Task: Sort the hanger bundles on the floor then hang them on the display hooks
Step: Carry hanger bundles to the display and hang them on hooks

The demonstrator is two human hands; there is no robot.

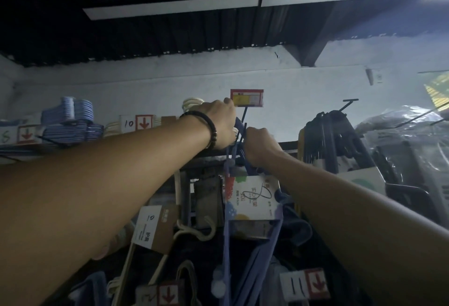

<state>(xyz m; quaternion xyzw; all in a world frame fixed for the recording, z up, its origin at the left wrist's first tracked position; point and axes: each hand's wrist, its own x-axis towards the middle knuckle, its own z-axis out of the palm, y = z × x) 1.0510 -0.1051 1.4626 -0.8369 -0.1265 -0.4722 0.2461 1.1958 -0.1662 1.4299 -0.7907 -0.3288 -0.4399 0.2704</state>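
- Two grips are raised to one display hook (244,116) high on the wall, under its red price tag (246,98). The step in hand is judged to be hanging, not floor sorting.
- The left grip (220,123), with a dark bracelet (213,133) at the wrist, is curled closed at the hook tops of the blue hanger bundle (227,232). Its fingertips are hidden behind the hand.
- The right grip (260,145) is closed round the bundle's necks just below.
- The bundle hangs down from both grips, between the forearms. Whether its hook tops are already over the rod cannot be told.
- Appearance: thin blue hangers packed flat together, banded by a white printed card (252,196) with coloured blotches.
- Next move, as judged: seat the hook tops fully over the rod, then let go once the weight is borne.
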